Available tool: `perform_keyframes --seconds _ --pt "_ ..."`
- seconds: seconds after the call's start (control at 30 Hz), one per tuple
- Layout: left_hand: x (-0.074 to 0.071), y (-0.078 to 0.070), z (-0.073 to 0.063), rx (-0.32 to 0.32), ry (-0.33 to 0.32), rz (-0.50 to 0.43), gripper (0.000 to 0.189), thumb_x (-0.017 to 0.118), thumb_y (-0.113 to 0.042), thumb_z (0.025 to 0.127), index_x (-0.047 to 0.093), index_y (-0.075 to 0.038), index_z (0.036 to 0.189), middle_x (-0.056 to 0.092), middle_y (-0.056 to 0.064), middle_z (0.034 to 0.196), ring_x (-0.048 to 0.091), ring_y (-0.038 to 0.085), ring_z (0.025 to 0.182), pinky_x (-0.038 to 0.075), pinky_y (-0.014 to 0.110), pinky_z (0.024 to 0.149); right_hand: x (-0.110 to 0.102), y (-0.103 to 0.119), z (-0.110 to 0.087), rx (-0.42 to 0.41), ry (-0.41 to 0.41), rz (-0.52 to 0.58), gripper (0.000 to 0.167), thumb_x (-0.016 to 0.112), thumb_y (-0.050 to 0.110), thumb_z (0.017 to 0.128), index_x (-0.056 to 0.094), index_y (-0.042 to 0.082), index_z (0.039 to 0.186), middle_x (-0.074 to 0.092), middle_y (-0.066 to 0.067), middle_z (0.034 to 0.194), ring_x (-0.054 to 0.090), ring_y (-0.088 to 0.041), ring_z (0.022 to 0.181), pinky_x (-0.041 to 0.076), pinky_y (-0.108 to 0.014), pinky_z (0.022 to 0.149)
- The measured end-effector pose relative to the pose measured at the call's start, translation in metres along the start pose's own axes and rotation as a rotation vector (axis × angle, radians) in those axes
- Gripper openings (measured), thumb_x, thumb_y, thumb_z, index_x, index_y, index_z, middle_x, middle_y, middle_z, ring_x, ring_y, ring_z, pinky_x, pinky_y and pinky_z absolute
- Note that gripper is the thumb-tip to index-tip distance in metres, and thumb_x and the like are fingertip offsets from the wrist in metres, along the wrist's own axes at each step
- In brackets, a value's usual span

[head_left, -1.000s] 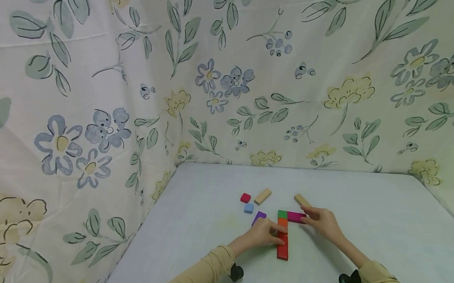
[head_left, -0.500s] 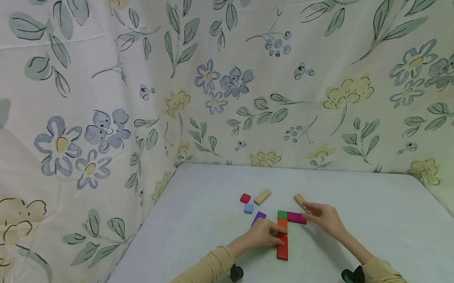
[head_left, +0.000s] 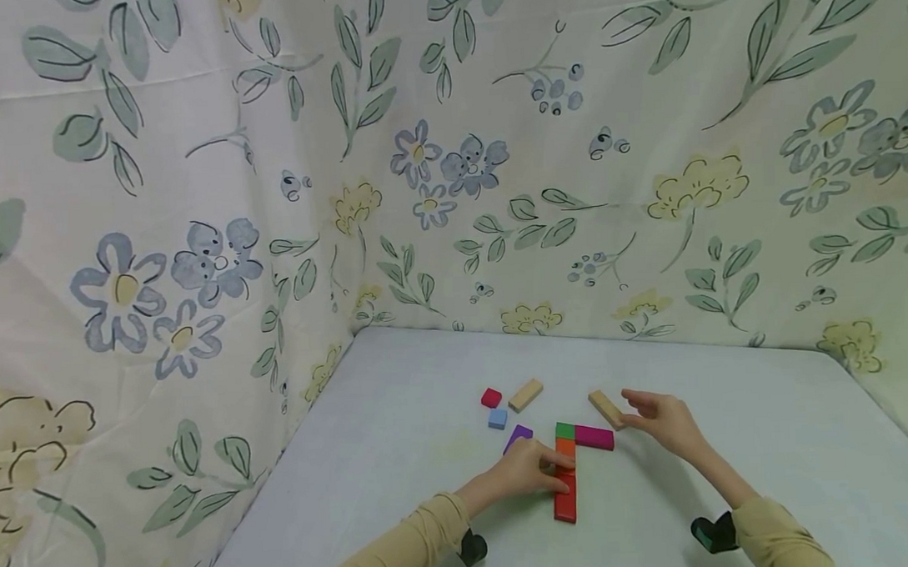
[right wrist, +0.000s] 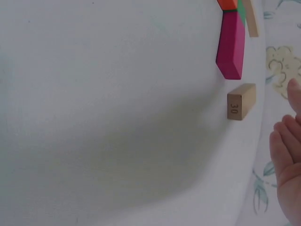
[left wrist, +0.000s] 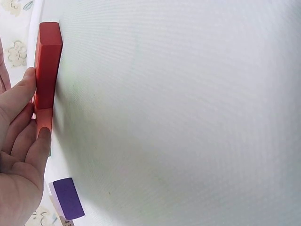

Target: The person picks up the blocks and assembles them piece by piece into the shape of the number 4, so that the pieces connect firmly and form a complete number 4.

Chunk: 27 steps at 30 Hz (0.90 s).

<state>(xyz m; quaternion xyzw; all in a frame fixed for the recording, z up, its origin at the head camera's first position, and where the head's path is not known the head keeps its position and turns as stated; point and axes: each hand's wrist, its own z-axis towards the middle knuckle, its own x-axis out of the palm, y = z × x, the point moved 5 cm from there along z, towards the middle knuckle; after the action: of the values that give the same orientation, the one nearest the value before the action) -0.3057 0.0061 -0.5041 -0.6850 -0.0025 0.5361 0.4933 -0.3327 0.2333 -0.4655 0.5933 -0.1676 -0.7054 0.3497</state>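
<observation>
My left hand (head_left: 531,467) lies over a row of flat blocks, its fingertips touching the red block (head_left: 565,506) and the orange block (head_left: 566,445). Part of the orange block is hidden under the fingers. The green block (head_left: 565,431) tops this row, and a magenta block (head_left: 594,438) extends rightward from it. Beside my left hand a purple block (left wrist: 68,197) stands partly covered in the head view. My right hand (head_left: 665,424) is raised with loose fingers and holds nothing. Close by it lies a plain wooden block (right wrist: 241,101) marked 30, apart from the hand in the right wrist view.
Farther back on the white table (head_left: 767,423) are a small red cube (head_left: 491,397), a light blue cube (head_left: 498,418) and a second wooden block (head_left: 525,394). Floral cloth (head_left: 453,258) hangs behind and to the left of the table.
My right hand has moved away from the magenta block and the wooden block, up and to the right, with its fingers spreading. The left hand has stayed put on the row.
</observation>
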Motion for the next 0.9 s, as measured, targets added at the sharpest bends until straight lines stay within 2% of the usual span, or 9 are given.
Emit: perform_keyframes --seconds 0.27,0.47,0.6,0.7,0.9 --pt "0.001 0.002 0.001 -0.013 0.006 -0.005 0.034 0.077 -0.022 0.078 0.072 -0.015 0.111 0.071 -0.007 0.110 0.046 -0.005 0.077 0.039 0.009 0.066 -0.006 -0.003 0.012 -0.065 0.045 -0.018 0.047 0.074 0.009 0.080 0.059 -0.012 0.119 0.062 -0.031 0.117 0.062 -0.043 0.104 0.053 -0.042 0.081" --pt "-0.001 0.001 0.001 -0.003 0.006 0.004 0.034 0.077 -0.022 0.078 0.072 -0.015 0.111 0.071 -0.006 0.110 0.043 -0.004 0.073 0.038 0.009 0.065 -0.007 -0.004 0.025 -0.141 0.148 -0.082 0.047 0.075 0.008 0.079 0.059 -0.013 0.118 0.060 -0.032 0.118 0.060 -0.045 0.106 0.051 -0.046 0.084" --pt "-0.002 0.000 0.001 0.017 0.005 0.027 0.034 0.077 -0.022 0.078 0.072 -0.015 0.111 0.071 -0.005 0.109 0.041 -0.004 0.071 0.037 0.008 0.064 -0.005 -0.001 0.031 -0.163 0.233 -0.162 0.051 0.077 0.006 0.074 0.059 -0.013 0.118 0.060 -0.033 0.117 0.060 -0.047 0.104 0.051 -0.051 0.084" --pt "-0.001 0.001 0.001 0.020 0.004 0.040 0.033 0.077 -0.023 0.078 0.072 -0.016 0.111 0.072 -0.005 0.109 0.037 -0.004 0.067 0.035 0.009 0.060 0.001 0.002 0.034 -0.173 0.289 -0.266 0.055 0.080 0.005 0.070 0.059 -0.011 0.118 0.061 -0.032 0.116 0.058 -0.047 0.105 0.049 -0.053 0.086" --pt "0.000 0.002 0.002 0.011 0.007 0.045 0.033 0.077 -0.024 0.079 0.072 -0.018 0.111 0.071 -0.008 0.108 0.037 -0.004 0.066 0.034 0.010 0.057 0.014 0.010 0.034 -0.167 0.367 -0.453 0.059 0.080 -0.004 0.067 0.058 -0.008 0.121 0.061 -0.025 0.120 0.055 -0.044 0.111 0.048 -0.052 0.090"
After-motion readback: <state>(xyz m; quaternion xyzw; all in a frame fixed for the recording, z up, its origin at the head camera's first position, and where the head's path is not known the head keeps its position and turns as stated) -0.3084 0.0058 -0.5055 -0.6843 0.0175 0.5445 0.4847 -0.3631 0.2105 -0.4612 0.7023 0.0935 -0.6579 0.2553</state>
